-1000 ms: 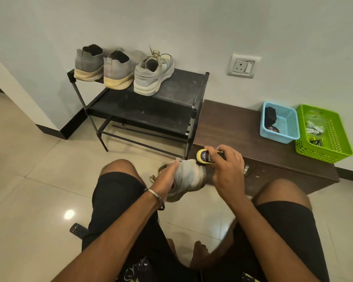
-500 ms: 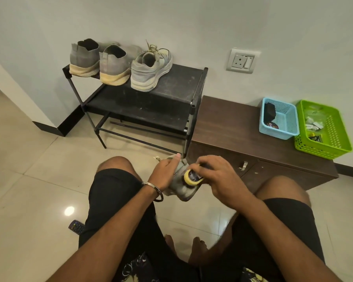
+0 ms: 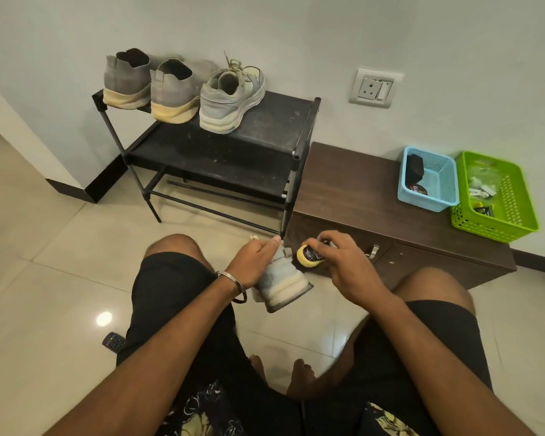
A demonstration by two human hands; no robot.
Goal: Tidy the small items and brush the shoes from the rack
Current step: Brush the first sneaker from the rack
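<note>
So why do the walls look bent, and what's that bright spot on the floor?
Head view: the wide-angle lens bows straight lines, so the white wall and black metal shoe rack lean outward; the spot is a lamp's glare on the glossy beige floor tiles; the left hand and right hand look sharp.

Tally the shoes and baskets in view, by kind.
Shoes on the rack: 3 (grey shoe, grey shoe, laced shoe)
Shoes in hand: 1 (held shoe)
Baskets: 2 (blue basket, green basket)
Total: 6
</note>
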